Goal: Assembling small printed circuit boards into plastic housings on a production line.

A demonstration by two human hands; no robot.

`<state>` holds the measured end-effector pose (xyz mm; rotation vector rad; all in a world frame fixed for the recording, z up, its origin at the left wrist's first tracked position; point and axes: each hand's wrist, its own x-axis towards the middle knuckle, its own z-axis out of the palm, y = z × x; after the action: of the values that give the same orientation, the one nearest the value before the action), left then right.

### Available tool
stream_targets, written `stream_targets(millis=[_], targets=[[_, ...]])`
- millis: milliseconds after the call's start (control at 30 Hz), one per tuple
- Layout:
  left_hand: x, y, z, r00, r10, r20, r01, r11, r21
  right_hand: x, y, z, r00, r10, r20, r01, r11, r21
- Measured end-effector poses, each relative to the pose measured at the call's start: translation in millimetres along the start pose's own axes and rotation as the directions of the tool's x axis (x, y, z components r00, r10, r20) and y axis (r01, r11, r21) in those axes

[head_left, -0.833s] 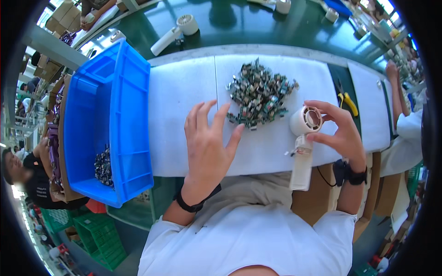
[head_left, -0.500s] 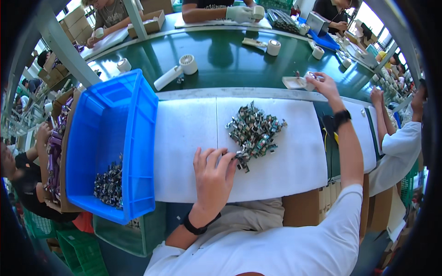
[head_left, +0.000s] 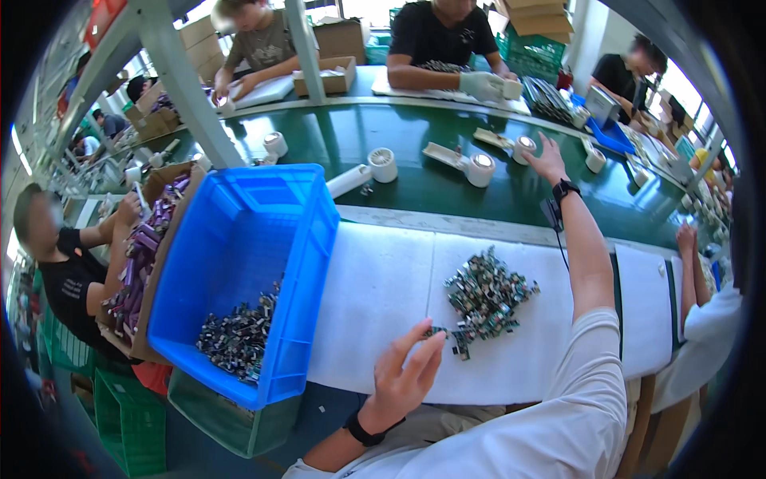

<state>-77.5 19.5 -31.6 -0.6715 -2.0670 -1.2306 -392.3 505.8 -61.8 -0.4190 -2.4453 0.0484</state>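
My left hand (head_left: 405, 374) is at the near-left edge of a loose heap of small green circuit boards (head_left: 488, 294) on a white foam sheet. Its fingers are bent together around a small circuit board (head_left: 436, 330) at the tips. Over the green conveyor, my right hand (head_left: 547, 161) is stretched out with fingers apart and nothing in them. It is just right of an opened white handheld fan (head_left: 523, 149), and I cannot tell whether they touch. Another opened handheld fan (head_left: 480, 169) lies nearer and further left.
A blue bin (head_left: 299, 295) with more circuit boards stands at left, beside a box of purple cylinders (head_left: 144, 239). A white fan (head_left: 382, 165) and several housings lie on the green conveyor (head_left: 319, 132). Co-workers sit across it and on both sides.
My right hand has let go of the opened fan, which now lies further left on the conveyor. That hand has reached farther out and opened. The view has shifted.
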Motion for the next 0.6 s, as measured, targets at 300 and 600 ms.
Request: stream_targets(millis=[300,600], targets=[[3,-3,3,1.000,-0.024,-0.008,0.024,1.000,0.014,7,-39,-16,0.908,0.201,0.368,-0.279,0.944,0.174],[0,-7,-3,0.998,-0.061,-0.026,0.059,0.996,-0.073,-52,-55,-163,0.827,0.010,0.562,-0.466,0.572,0.675]])
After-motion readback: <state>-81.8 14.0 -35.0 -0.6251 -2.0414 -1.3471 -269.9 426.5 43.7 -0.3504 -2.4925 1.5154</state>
